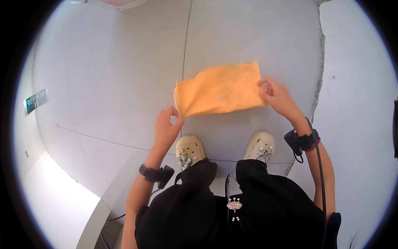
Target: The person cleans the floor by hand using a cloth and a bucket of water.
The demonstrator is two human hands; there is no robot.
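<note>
Black trousers (182, 211) are faced by a crosswise orange cloth (222, 89), its ends pinched by left fingers (173, 110) and right fingers (266, 80).

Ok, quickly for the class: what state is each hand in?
Left hand: closed, pinching the orange cloth at its near left corner.
Right hand: fingers curled at its right edge; grip cannot be told.

Through my remote view, I see a bright orange, roughly rectangular fabric cloth (222, 89) spread lengthwise, its right end slanting higher, its left end showing a layered edge. Shallow creases cross it. I can't tell whether it touches the pale grey tiled floor (124, 54).
</note>
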